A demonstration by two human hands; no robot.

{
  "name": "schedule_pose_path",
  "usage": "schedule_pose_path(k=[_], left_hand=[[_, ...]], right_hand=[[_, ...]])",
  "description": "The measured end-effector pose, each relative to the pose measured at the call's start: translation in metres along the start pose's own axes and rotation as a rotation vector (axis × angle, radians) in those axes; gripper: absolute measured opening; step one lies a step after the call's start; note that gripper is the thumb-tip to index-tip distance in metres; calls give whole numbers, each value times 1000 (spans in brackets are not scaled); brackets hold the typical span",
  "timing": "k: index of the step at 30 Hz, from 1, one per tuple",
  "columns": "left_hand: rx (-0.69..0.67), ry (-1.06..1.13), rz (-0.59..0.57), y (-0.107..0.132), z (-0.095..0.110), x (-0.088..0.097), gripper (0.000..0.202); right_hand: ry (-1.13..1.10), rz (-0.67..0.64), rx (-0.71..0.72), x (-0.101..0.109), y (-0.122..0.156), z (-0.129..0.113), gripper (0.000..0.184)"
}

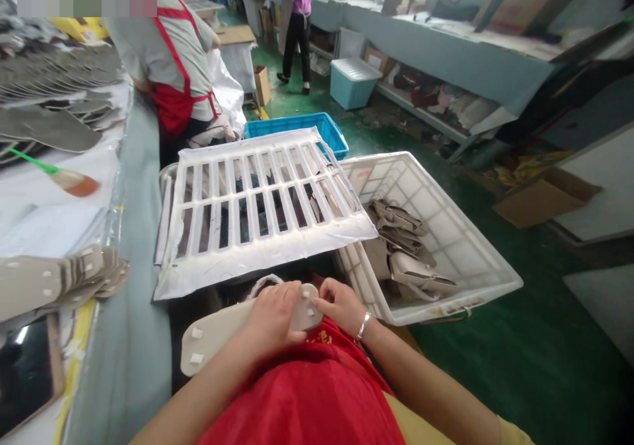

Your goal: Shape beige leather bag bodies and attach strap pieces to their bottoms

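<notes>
A beige shoe sole (222,329) with small white tabs at both ends lies across my lap, above the red apron. My left hand (275,313) is wrapped over its middle and grips it. At the sole's right end, my right hand (341,309) is closed, with thumb and fingers pinching the edge near a white tab. What lies between those fingertips is too small to make out. A pale looped strap shows just behind the left hand. On the left bench, a fanned stack of similar beige soles (59,276) carries the same white tabs.
Ahead stands a white slatted rack (262,191). Right of it, a white plastic crate (456,253) holds several beige shoe uppers. The left bench (143,247) bears a green-handled brush (74,179) and a dark-screened device (27,372). A co-worker (183,62) bends over the bench; another person stands farther back.
</notes>
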State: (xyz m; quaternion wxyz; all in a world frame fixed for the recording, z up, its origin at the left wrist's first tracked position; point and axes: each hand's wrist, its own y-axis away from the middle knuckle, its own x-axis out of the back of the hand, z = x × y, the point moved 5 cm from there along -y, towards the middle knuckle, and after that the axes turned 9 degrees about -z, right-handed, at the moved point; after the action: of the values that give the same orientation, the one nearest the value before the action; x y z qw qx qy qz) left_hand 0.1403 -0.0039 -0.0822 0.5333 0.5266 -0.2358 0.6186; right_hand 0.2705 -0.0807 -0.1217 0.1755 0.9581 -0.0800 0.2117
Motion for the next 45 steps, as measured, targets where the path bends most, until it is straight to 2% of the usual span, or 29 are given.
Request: schedule_pose_path(k=[3, 5, 9, 12, 16, 22, 27, 31, 35, 41, 45], left_hand=[[24, 28, -53, 27, -22, 6, 88], [70, 36, -39, 48, -40, 10, 89], [87, 62, 34, 71, -59, 11, 87], [99, 106, 53, 71, -63, 11, 78], [115, 122, 44, 68, -63, 13, 73], [109, 118, 21, 69, -65, 14, 67], [103, 97, 25, 70, -65, 14, 66], [136, 60, 11, 69, -67, 12, 69], [100, -3, -2, 72, -68, 16, 82], [242, -199, 27, 82, -87, 20, 46], [269, -189, 38, 85, -94, 14, 44]], right_hand=[[125, 45, 68, 8, 4, -6, 20], [263, 40, 219, 11, 5, -19, 39], [564, -172, 500, -7, -2, -52, 78], [679, -318, 567, -27, -14, -68, 88], [727, -403, 554, -41, -25, -75, 80], [809, -417, 533, -44, -26, -76, 77], [933, -429, 462, -52, -31, -88, 73], [995, -384, 399, -67, -38, -94, 64], [1018, -336, 374, -75, -40, -94, 59], [1021, -373, 335, -76, -38, -94, 63], [1032, -352, 349, -77, -37, -99, 61]])
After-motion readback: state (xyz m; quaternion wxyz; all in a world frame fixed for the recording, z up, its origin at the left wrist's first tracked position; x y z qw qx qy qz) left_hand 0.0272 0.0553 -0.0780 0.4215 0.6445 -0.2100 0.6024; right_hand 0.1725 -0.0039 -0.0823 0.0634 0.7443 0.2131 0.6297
